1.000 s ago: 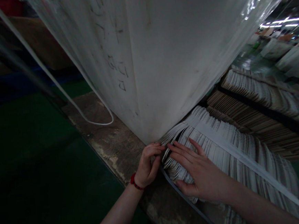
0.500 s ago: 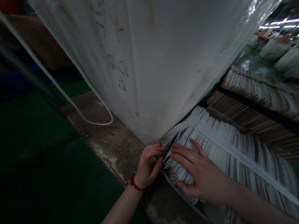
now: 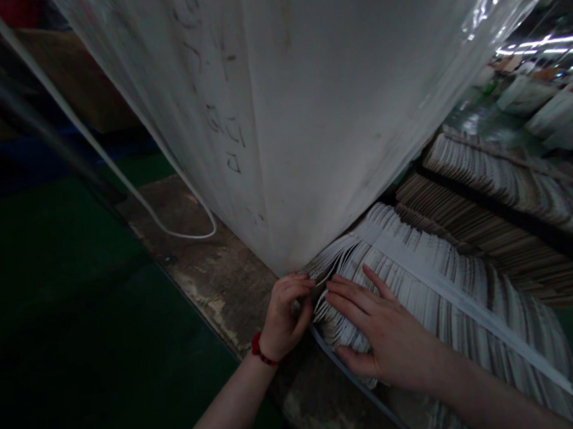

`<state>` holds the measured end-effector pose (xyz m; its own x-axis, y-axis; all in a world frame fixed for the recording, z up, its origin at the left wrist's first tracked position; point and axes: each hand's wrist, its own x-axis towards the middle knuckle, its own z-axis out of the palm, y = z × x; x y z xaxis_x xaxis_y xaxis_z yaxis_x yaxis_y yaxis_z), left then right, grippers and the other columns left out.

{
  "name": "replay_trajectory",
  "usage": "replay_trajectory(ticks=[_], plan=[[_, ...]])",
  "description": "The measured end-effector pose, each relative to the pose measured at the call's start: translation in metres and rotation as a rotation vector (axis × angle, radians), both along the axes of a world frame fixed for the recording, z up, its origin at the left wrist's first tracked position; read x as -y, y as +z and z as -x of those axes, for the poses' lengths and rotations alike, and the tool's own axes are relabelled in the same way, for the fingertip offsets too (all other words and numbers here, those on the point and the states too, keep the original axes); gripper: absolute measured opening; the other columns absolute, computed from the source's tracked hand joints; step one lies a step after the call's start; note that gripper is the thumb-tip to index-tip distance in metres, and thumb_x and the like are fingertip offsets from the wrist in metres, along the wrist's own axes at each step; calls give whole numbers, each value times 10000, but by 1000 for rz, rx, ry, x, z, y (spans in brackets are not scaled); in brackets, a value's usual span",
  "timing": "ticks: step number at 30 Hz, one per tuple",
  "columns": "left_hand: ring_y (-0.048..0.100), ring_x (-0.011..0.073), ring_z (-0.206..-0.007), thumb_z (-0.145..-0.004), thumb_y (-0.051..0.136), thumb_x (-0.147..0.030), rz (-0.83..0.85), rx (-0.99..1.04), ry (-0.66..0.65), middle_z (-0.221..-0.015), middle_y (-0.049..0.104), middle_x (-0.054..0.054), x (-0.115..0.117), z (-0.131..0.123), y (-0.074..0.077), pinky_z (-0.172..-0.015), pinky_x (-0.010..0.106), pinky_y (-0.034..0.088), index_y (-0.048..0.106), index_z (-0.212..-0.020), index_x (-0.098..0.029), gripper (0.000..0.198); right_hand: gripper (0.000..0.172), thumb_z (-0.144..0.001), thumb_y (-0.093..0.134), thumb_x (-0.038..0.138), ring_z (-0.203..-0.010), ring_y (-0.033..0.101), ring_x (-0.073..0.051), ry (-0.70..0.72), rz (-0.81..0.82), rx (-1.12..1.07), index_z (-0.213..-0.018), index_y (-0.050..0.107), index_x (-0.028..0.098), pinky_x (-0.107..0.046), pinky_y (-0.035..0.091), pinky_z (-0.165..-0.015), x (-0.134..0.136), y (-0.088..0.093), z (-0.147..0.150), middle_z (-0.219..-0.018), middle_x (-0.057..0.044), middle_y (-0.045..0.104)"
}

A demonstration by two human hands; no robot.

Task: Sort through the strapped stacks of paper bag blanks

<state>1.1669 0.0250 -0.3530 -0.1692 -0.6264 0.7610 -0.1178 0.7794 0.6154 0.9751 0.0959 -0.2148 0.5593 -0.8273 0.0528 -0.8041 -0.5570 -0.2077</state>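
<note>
A long bundle of pale, thin sheets [image 3: 450,274] lies at the lower right, with a white strap [image 3: 435,279] along it. My right hand [image 3: 380,333] rests on the near end of the bundle, fingers spread. My left hand [image 3: 289,313], with a red and black band at the wrist, is at the bundle's left corner; its fingers are curled against the sheet edges, and whether it pinches any is too dark to tell. Just above both hands is the bottom corner of a tall white block [image 3: 309,127] wrapped in clear plastic, with dark handwritten marks.
Under the block is a worn wooden board [image 3: 211,266]. A white cord [image 3: 189,235] loops down at the left. Behind the bundle lies a second stack [image 3: 495,224] with a black band. Green floor [image 3: 77,323] shows at left; white sacks [image 3: 556,110] stand far right.
The fingers and thumb of my left hand have shifted slightly at the sheet edges. My right hand stays nearly in the same place.
</note>
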Motion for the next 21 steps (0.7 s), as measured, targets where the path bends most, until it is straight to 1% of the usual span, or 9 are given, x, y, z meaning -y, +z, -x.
replay_trajectory(ticks=[3,5,7,12,15,17,21], plan=[[595,221,-1142,-821,605,-30,10,3,-16,-1084,674,57,-2,-1,1,-990,475,492,493,-1172,-242,426,590,-842,575,416,-1388,402,-236,-17,-22,41,-1372,473,179,-508,50,-1244,5,1,-2,-1410,-90,538],[589,230,-1161,-830,618,-61,6,18,-31,-1117,671,65,-3,-2,1,-1004,496,485,490,-1194,-247,428,617,-818,596,425,-1365,425,-244,-31,-31,56,-1369,469,178,-506,73,-1243,7,1,-3,-1394,-99,540],[576,239,-1188,-837,625,-85,-13,18,-38,-1156,660,75,-4,-4,1,-1006,503,485,489,-1210,-248,429,633,-810,601,420,-1355,430,-249,-31,-30,52,-1380,458,186,-507,84,-1241,8,2,-4,-1385,-97,539],[554,252,-1224,-850,632,-129,-63,4,-84,-1185,651,90,-3,-10,-1,-1010,501,482,502,-1202,-238,390,607,-807,599,425,-1333,445,-265,-10,-27,19,-1359,478,206,-546,49,-1230,9,5,-4,-1358,-82,549],[550,241,-1228,-904,536,-126,-79,1,-98,-1187,649,94,-2,-12,-1,-1010,488,480,515,-1188,-233,304,596,-808,598,433,-1350,425,-271,-16,-29,9,-1348,488,206,-546,35,-1227,9,5,-4,-1362,-83,544],[552,228,-1221,-918,497,-105,-87,-7,-88,-1178,651,88,-2,-11,0,-1010,471,480,521,-1181,-236,295,589,-815,593,443,-1375,394,-269,-18,-34,3,-1346,492,207,-537,25,-1228,9,4,-3,-1378,-82,535],[558,223,-1205,-895,535,-85,-82,-11,-69,-1157,654,78,-2,-9,1,-1008,453,481,528,-1165,-235,309,603,-833,580,467,-1414,344,-264,-20,-39,-11,-1373,478,218,-531,19,-1231,9,3,-2,-1450,-73,486]])
